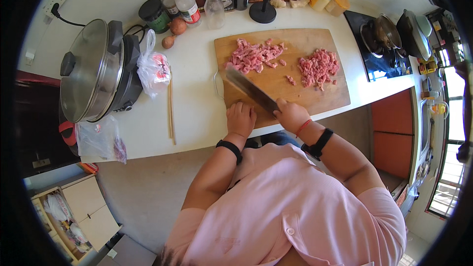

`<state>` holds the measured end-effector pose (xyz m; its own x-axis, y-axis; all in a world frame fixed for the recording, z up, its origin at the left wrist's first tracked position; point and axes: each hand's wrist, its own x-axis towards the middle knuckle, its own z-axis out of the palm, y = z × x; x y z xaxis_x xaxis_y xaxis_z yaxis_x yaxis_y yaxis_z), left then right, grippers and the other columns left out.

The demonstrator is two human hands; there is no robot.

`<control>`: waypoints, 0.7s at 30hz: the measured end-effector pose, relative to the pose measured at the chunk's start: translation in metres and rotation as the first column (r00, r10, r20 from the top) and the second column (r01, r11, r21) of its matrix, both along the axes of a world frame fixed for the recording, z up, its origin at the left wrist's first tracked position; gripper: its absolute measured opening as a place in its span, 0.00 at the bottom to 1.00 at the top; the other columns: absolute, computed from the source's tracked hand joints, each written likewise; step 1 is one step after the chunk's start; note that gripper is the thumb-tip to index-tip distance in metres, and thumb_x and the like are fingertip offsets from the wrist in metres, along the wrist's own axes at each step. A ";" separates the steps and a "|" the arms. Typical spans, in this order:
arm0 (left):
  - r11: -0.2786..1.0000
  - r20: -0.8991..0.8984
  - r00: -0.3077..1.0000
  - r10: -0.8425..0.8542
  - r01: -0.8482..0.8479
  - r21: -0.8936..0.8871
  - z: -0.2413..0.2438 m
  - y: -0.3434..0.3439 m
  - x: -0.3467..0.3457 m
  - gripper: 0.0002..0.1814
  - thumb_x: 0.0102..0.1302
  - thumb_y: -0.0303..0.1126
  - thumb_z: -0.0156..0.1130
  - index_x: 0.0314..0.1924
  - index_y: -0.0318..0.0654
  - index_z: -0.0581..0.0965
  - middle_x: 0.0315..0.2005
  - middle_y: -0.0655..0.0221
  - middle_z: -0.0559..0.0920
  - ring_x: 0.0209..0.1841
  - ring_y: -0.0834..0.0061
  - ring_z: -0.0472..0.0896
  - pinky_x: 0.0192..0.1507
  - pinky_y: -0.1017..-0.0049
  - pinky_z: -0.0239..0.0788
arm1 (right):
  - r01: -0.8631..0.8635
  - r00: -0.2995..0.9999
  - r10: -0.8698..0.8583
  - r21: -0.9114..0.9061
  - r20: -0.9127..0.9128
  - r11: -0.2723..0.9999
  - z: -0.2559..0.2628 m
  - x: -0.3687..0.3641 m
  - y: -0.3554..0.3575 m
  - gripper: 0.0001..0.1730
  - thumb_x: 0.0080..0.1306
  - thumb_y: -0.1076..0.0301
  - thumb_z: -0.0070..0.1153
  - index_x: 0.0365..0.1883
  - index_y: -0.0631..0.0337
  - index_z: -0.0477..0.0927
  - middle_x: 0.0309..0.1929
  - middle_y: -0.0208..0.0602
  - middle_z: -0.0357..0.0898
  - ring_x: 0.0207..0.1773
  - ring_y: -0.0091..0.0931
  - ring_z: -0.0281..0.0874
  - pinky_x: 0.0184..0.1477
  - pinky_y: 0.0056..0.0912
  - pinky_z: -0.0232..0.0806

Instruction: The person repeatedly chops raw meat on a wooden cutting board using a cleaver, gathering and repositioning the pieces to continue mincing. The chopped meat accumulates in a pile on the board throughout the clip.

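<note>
My right hand (292, 115) grips the handle of a cleaver (253, 89) over a wooden cutting board (273, 81). The blade slants up and to the left, and its far end overlaps the lower edge of a pile of sliced raw meat (255, 56). Whether it touches the meat or the board I cannot tell. A second pile, of smaller chopped meat (318, 67), lies on the right part of the board, with a few loose bits between the two. My left hand (241, 119) rests on the board's near left corner, fingers curled, apart from the blade.
Left of the board are two chopsticks (171, 111), a knotted plastic bag (153, 66) and a lidded electric pot (96, 74). Bottles (213, 7), jars (155, 14), onions (178, 26) and a phone on a stand (263, 12) line the back. A cooktop (380, 51) holds pans at right.
</note>
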<state>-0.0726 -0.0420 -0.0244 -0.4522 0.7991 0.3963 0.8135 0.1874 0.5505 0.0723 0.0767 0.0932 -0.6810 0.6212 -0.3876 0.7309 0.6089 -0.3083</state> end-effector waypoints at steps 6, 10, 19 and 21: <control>0.998 0.040 0.998 -0.044 0.046 -0.043 0.007 -0.002 -0.002 0.05 0.59 0.29 0.65 0.36 0.43 0.78 0.34 0.63 0.78 0.41 0.55 0.77 0.43 0.57 0.67 | 0.200 0.968 -0.180 0.098 -0.177 0.975 -0.002 0.036 0.010 0.12 0.69 0.58 0.55 0.42 0.57 0.73 0.36 0.51 0.83 0.40 0.50 0.82 0.40 0.54 0.73; 0.997 0.084 0.995 -0.053 0.048 0.059 0.012 0.006 -0.004 0.05 0.61 0.27 0.64 0.37 0.41 0.78 0.36 0.60 0.80 0.42 0.53 0.78 0.45 0.57 0.70 | 0.237 0.923 -0.181 0.132 -0.340 0.962 0.011 0.059 0.014 0.10 0.68 0.61 0.57 0.40 0.56 0.75 0.37 0.47 0.82 0.37 0.49 0.81 0.38 0.53 0.72; 0.926 0.256 0.957 -0.137 0.216 -0.310 0.026 0.042 0.002 0.02 0.63 0.26 0.59 0.34 0.37 0.79 0.36 0.50 0.80 0.41 0.47 0.80 0.43 0.53 0.73 | 0.260 0.861 -0.143 0.182 -0.487 0.948 0.021 0.088 0.016 0.06 0.67 0.64 0.59 0.36 0.55 0.79 0.35 0.40 0.78 0.34 0.45 0.80 0.33 0.47 0.72; 0.923 0.236 0.964 -0.120 0.195 -0.330 0.030 0.053 0.013 0.02 0.62 0.25 0.58 0.32 0.37 0.78 0.35 0.50 0.80 0.40 0.47 0.80 0.43 0.54 0.73 | 0.271 0.849 -0.153 0.168 -0.505 0.948 0.019 0.096 0.019 0.06 0.66 0.65 0.59 0.36 0.56 0.79 0.35 0.40 0.78 0.33 0.45 0.80 0.33 0.47 0.72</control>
